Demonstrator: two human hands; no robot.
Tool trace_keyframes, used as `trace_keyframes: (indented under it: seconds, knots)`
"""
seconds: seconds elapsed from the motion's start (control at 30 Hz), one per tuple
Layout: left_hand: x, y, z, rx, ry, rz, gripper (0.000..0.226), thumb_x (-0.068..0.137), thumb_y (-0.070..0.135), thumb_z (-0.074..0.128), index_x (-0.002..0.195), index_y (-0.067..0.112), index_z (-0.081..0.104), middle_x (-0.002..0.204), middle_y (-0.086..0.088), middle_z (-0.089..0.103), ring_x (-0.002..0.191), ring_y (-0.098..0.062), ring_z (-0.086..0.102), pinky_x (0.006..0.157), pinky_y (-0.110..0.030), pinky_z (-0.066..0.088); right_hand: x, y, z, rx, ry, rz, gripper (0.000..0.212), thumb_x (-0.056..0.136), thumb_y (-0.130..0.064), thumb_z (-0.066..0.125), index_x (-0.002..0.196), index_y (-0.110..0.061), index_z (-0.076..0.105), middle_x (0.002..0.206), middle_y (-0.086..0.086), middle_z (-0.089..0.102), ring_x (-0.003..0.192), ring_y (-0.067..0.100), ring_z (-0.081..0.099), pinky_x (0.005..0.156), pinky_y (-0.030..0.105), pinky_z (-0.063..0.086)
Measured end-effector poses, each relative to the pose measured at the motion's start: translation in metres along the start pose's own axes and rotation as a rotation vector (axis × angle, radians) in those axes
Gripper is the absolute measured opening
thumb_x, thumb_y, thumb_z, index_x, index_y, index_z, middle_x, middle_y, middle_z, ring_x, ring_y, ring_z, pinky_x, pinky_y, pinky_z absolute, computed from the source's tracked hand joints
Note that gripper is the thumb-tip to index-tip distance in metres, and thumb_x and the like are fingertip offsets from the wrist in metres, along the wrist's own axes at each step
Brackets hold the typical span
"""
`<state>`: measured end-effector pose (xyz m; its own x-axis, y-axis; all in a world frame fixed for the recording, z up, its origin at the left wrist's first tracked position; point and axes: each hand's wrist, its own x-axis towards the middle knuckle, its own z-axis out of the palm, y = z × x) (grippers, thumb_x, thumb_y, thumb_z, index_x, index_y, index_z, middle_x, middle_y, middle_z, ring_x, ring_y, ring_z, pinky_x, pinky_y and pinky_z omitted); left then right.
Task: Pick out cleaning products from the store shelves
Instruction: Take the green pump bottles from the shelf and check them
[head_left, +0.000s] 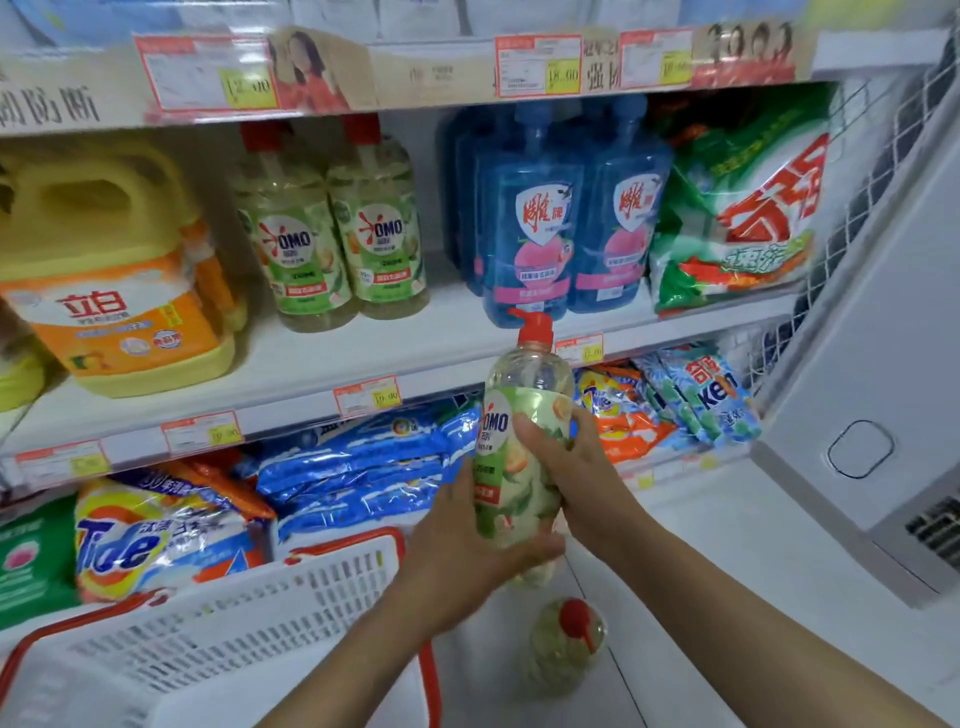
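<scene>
Both my hands hold an OMO dish-soap bottle (519, 441) with a red pump cap and green label, upright in front of the shelves. My left hand (467, 561) grips its lower part from the left and beneath. My right hand (571, 467) wraps its middle from the right. Two more OMO bottles (332, 239) stand on the middle shelf (311, 364). Another bottle with a red cap (566, 644) stands on the floor below my hands. A white shopping basket with red handles (234, 613) sits at lower left.
The middle shelf also carries a yellow detergent jug (104, 270), blue dish-soap bottles (561, 218) and a green powder bag (737, 208). Tide bags (156, 535) and blue packs (363, 467) fill the bottom shelf. A white chest freezer (857, 389) stands at right.
</scene>
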<state>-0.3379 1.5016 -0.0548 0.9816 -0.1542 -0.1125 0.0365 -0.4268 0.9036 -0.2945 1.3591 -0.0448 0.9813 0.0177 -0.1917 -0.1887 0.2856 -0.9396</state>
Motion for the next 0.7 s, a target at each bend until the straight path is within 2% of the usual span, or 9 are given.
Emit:
trace_keyframes:
  seconds: [0.07,0.13,0.2,0.27,0.33,0.37,0.43,0.57,0.7]
  knots:
    - [0.001,-0.002,0.013,0.026,0.058,0.026,0.072,0.053,0.063,0.081,0.115,0.043,0.051,0.104,0.022,0.066,0.092,0.005,0.064,0.080,-0.018,0.053,-0.001,-0.002,-0.004,-0.081,-0.025,-0.034,0.063,0.082,-0.026,0.074,0.134,-0.023,0.038,0.115,0.014,0.068,0.099,0.029,0.071,0.084,0.044,0.060]
    - [0.004,-0.003,0.008,-0.069,0.070,0.040,0.061,0.054,0.058,0.084,0.106,0.043,0.056,0.096,0.024,0.068,0.084,0.008,0.064,0.068,-0.010,0.050,-0.001,-0.011,-0.013,-0.164,-0.081,-0.078,0.064,0.075,-0.042,0.072,0.129,-0.026,0.043,0.101,0.007,0.071,0.091,0.020,0.073,0.071,0.030,0.060]
    - [0.009,-0.005,-0.004,-0.221,0.015,0.027,0.058,0.052,0.056,0.081,0.106,0.040,0.063,0.096,0.016,0.072,0.083,-0.002,0.069,0.067,-0.014,0.052,0.004,-0.022,-0.024,-0.227,-0.114,-0.096,0.068,0.069,-0.051,0.069,0.128,-0.024,0.047,0.093,0.002,0.071,0.089,0.015,0.072,0.068,0.023,0.056]
    - [0.012,-0.008,-0.013,-0.400,-0.133,0.028,0.052,0.063,0.052,0.076,0.110,0.032,0.069,0.105,0.002,0.073,0.095,-0.020,0.071,0.078,-0.031,0.058,0.009,-0.026,-0.029,-0.233,-0.145,-0.043,0.076,0.067,-0.053,0.070,0.132,-0.024,0.043,0.097,0.000,0.073,0.091,0.013,0.071,0.076,0.027,0.053]
    - [0.012,-0.015,-0.015,-0.569,-0.291,-0.020,0.056,0.072,0.050,0.070,0.118,0.020,0.067,0.119,-0.013,0.069,0.111,-0.036,0.064,0.097,-0.052,0.050,0.011,-0.024,-0.029,-0.195,-0.186,0.041,0.085,0.070,-0.049,0.080,0.137,-0.021,0.036,0.108,0.004,0.072,0.095,0.017,0.072,0.081,0.037,0.055]
    - [0.012,-0.019,-0.016,-0.617,-0.342,-0.062,0.058,0.073,0.051,0.068,0.121,0.017,0.067,0.124,-0.016,0.066,0.116,-0.038,0.060,0.103,-0.054,0.046,0.011,-0.021,-0.028,-0.166,-0.189,0.069,0.092,0.069,-0.046,0.085,0.139,-0.016,0.034,0.114,0.011,0.069,0.098,0.024,0.072,0.084,0.045,0.057]
    - [0.013,-0.024,-0.017,-0.584,-0.383,-0.121,0.052,0.074,0.056,0.064,0.116,0.026,0.070,0.122,-0.010,0.068,0.114,-0.030,0.063,0.102,-0.046,0.048,0.011,-0.017,-0.025,-0.122,-0.144,0.074,0.101,0.059,-0.042,0.086,0.140,-0.011,0.033,0.119,0.019,0.066,0.101,0.034,0.071,0.091,0.054,0.056]
    - [0.016,-0.030,-0.016,-0.590,-0.372,-0.160,0.042,0.084,0.053,0.056,0.114,0.027,0.072,0.119,-0.009,0.070,0.114,-0.030,0.064,0.100,-0.047,0.049,0.012,-0.016,-0.025,-0.215,0.009,-0.045,0.102,0.049,-0.034,0.096,0.129,-0.025,0.034,0.106,0.006,0.071,0.089,0.020,0.075,0.082,0.045,0.061]
    - [0.008,-0.018,-0.015,-0.436,-0.306,-0.019,0.038,0.078,0.046,0.071,0.112,0.032,0.068,0.114,-0.003,0.072,0.104,-0.023,0.069,0.083,-0.028,0.057,0.012,-0.017,-0.025,-0.172,-0.014,-0.071,0.086,0.062,-0.036,0.090,0.131,-0.028,0.039,0.112,0.007,0.070,0.095,0.020,0.073,0.079,0.040,0.061]
